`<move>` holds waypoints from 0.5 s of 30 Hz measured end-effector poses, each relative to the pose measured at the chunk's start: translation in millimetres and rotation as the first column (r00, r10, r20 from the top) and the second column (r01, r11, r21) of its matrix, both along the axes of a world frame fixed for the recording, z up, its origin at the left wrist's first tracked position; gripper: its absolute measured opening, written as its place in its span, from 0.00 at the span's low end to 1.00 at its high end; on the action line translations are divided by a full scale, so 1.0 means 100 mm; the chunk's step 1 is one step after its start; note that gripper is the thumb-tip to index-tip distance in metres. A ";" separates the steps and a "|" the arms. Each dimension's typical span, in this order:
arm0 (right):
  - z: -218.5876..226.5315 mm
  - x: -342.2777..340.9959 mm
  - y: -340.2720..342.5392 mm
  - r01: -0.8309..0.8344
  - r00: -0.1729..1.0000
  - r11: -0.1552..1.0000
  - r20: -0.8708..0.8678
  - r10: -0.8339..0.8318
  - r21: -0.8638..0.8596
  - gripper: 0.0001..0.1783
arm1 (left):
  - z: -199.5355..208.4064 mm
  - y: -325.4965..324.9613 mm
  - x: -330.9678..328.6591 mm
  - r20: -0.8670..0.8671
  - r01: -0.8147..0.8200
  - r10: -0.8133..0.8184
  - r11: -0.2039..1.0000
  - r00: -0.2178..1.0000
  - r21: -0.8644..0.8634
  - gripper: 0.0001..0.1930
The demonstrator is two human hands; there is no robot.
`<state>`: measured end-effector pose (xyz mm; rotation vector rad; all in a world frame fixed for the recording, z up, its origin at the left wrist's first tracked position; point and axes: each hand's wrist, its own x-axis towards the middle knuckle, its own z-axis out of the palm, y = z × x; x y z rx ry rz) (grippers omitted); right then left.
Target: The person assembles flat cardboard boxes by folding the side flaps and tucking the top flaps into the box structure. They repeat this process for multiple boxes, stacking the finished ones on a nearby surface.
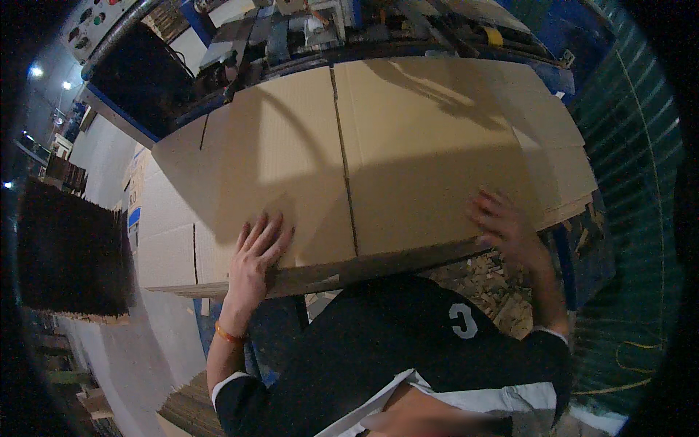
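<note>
A stack of flat cardboard sheets [429,138] spreads before me, its top sheet cut by dark slots and marked by a long crease. My left hand [256,251] lies on the near left part of the top sheet, fingers stretched and apart, with an orange band at the wrist. Over the near right part is my right hand [501,226], slightly blurred, its fingers spread. Whether the right hand touches the board I cannot tell. Neither hand holds anything.
Beyond the sheets stands a blue machine with dark metal bars [277,36]; its control panel [91,29] is at far left. Cardboard scraps [502,291] lie below at right. A dark stack [69,247] stands left, and a green corrugated wall [633,218] rises right.
</note>
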<state>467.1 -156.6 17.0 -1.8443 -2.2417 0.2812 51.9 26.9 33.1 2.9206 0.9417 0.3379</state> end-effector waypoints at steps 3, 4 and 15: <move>-0.08 0.35 0.34 0.069 0.998 0.997 0.003 -0.068 -0.044 0.31 | -0.12 0.27 0.08 0.075 0.003 -0.006 0.999 0.997 0.045 0.30; -0.08 0.42 0.43 0.060 0.998 0.998 -0.012 -0.060 0.015 0.32 | -0.16 0.38 0.12 0.116 -0.006 0.000 0.999 0.993 0.048 0.31; -0.19 0.31 1.09 -0.324 0.894 0.888 0.413 0.173 0.328 0.29 | -0.20 1.26 0.25 0.129 -0.201 0.192 0.978 0.973 0.061 0.38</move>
